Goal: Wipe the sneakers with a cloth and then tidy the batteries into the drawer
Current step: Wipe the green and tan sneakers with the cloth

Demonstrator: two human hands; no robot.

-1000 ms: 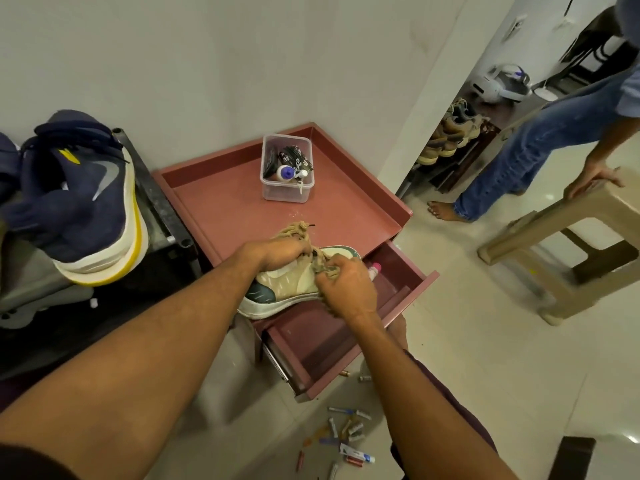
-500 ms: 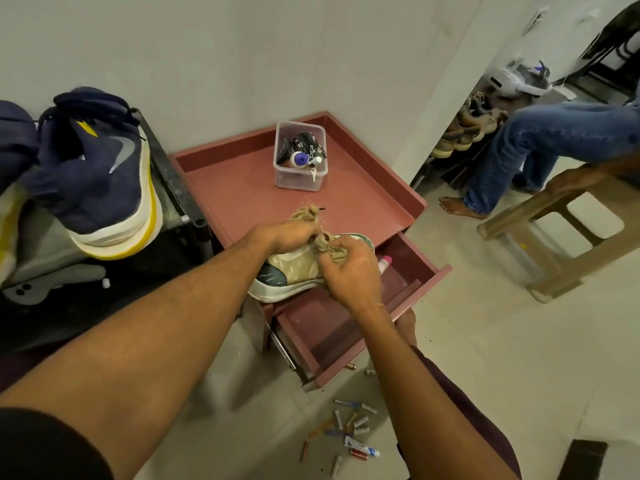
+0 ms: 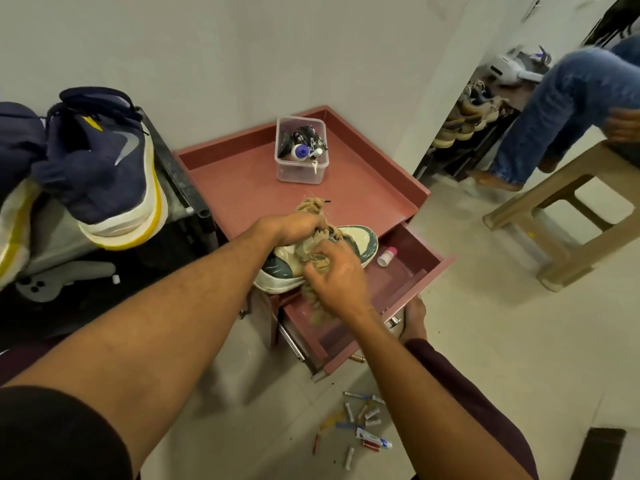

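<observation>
1. The left hand (image 3: 294, 226) curls its fingers round the top of the sneaker (image 3: 360, 240), and the right hand (image 3: 337, 278) grips the bunched cloth (image 3: 310, 252) against its side. The sneaker overhangs the near edge of the cabinet top (image 3: 242, 181), above the open drawer (image 3: 426, 268), so a hard rub could tip it in.
2. The batteries (image 3: 363, 420) lie loose on the floor (image 3: 485, 341), near right, where a careless foot could scatter them.
3. A clear container (image 3: 301, 171) stands far on the red top, with a navy sneaker (image 3: 100, 161) left and a stool (image 3: 568, 216) right.

A clear plastic tub (image 3: 300, 173) of oddments stands near the tabletop's (image 3: 239, 181) back edge. To the right, a person in jeans (image 3: 561, 98) sits on a beige stool (image 3: 540, 197).
</observation>
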